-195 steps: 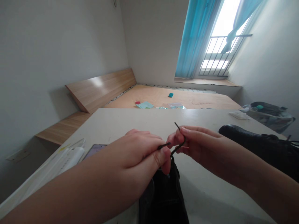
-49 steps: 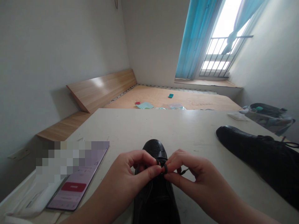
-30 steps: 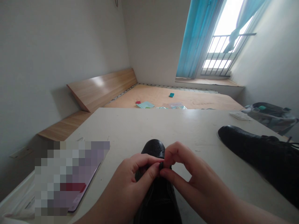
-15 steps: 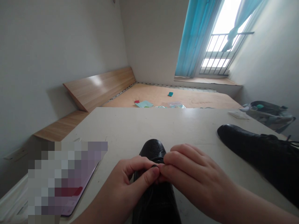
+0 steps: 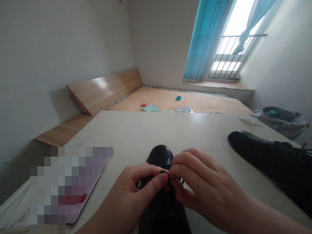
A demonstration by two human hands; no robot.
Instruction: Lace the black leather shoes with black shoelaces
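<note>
A black leather lace-up shoe [image 5: 159, 156] lies on the table with its toe pointing away from me. My left hand [image 5: 145, 187] and my right hand [image 5: 200, 178] meet over its lacing, pinching a thin black shoelace [image 5: 163, 172] between thumbs and fingers. My fingers hide most of the lace and the eyelets. A short bit of lace shows at the right of the pinch. A second black leather shoe [image 5: 258, 151] lies to the right of my right hand, apart from it.
The white table [image 5: 156, 130] has a pixelated phone [image 5: 73, 191] at its left. A small white packet [image 5: 251, 121] lies at the far right. Beyond the table are a wooden bed frame [image 5: 104, 91], a bag [image 5: 280, 122] and a window with blue curtains [image 5: 207, 39].
Over the last second, my right hand has rolled down and closed over the lacing. Both hands stay together on the lace. The shoe has not visibly moved.
</note>
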